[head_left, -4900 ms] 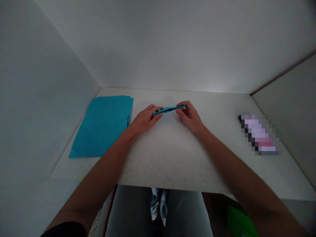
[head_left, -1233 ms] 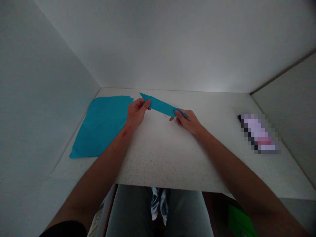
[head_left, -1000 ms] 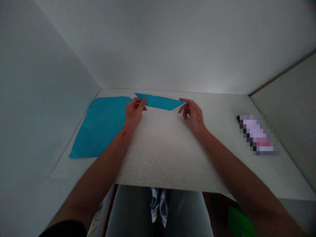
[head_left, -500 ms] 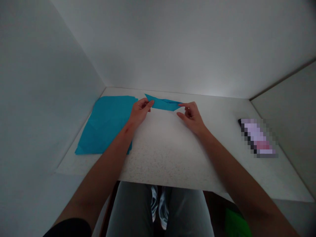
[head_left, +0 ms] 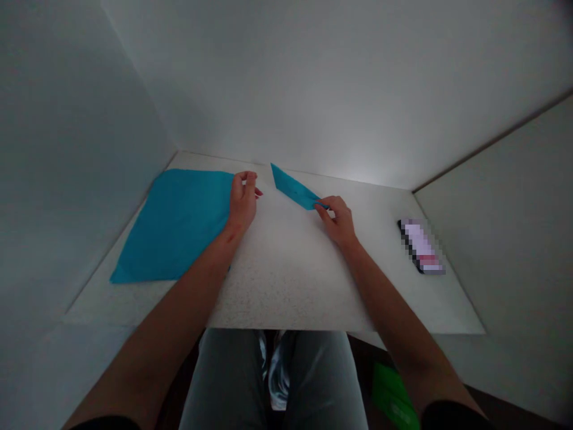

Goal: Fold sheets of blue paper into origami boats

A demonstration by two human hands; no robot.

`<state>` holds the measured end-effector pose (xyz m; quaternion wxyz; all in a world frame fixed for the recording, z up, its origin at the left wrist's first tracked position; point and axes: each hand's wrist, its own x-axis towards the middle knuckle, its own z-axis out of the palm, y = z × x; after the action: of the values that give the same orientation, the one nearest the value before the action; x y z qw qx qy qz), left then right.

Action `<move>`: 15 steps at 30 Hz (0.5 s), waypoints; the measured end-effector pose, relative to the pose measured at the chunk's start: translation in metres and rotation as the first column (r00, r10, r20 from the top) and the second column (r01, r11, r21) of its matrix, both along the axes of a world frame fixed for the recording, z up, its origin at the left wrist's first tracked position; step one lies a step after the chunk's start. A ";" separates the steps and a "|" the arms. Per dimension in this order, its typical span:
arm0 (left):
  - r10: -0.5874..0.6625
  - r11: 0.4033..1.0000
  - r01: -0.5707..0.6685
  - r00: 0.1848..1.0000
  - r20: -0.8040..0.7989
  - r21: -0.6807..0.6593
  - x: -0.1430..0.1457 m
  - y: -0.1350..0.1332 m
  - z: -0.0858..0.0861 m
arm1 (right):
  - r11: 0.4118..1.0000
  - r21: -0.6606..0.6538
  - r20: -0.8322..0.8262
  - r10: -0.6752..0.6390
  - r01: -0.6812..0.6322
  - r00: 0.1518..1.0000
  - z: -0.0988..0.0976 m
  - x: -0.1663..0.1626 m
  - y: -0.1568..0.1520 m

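A narrow folded piece of blue paper [head_left: 293, 187] is held above the white table [head_left: 286, 280], its pointed end tilted up and to the left. My right hand [head_left: 336, 218] pinches its lower right end between thumb and fingers. My left hand [head_left: 243, 198] is off the paper, a little left of its tip, fingers loosely curled with nothing in them. A stack of flat blue sheets [head_left: 179, 221] lies on the table just left of my left hand.
A phone [head_left: 421, 246] lies near the table's right side. White walls close in the table at the left, back and right. My legs and something green [head_left: 394, 400] on the floor show below the table's front edge.
My left hand has let go of the folded paper, which now hangs from my right hand alone with its free tip swung upward. The camera has turned a little to the right.
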<state>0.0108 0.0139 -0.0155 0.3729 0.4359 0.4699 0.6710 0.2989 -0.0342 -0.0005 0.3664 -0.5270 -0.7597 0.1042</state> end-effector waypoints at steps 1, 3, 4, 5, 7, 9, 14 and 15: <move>-0.001 1.000 0.001 1.000 0.026 -0.002 0.000 0.001 -0.001 | 0.998 0.042 0.054 -0.054 0.052 0.997 0.004 0.005 -0.004; -0.030 1.000 0.030 0.997 0.067 0.001 0.000 0.002 -0.003 | 0.977 0.135 0.136 -0.181 0.162 0.974 0.012 0.024 -0.014; -0.051 0.999 0.050 0.996 0.077 0.009 0.001 0.002 -0.004 | 0.958 0.183 0.158 -0.251 0.222 0.955 0.016 0.036 -0.019; -0.070 0.997 0.069 0.995 0.077 0.021 0.002 0.002 -0.004 | 0.932 0.226 0.166 -0.323 0.283 0.932 0.019 0.051 -0.023; -0.100 0.994 0.097 0.994 0.048 0.052 0.006 0.000 -0.002 | 0.879 0.278 0.177 -0.443 0.387 0.879 0.024 0.085 -0.032; -0.122 0.990 0.122 0.993 -0.006 0.073 0.009 -0.004 0.001 | 0.835 0.273 0.195 -0.535 0.478 0.822 0.025 0.116 -0.040; -0.271 0.948 0.315 0.876 -0.398 0.048 0.015 -0.019 0.011 | 0.709 0.187 0.271 -0.703 0.680 0.658 0.021 0.148 -0.051; -0.298 0.931 0.364 0.812 -0.503 0.036 0.016 -0.024 0.013 | 0.673 0.203 0.256 -0.738 0.711 0.625 0.021 0.144 -0.050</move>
<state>0.0269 -0.0097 -0.0026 0.3238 0.6896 0.4207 0.4926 0.4427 -0.0842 0.0204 0.2716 -0.7819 -0.5350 -0.1694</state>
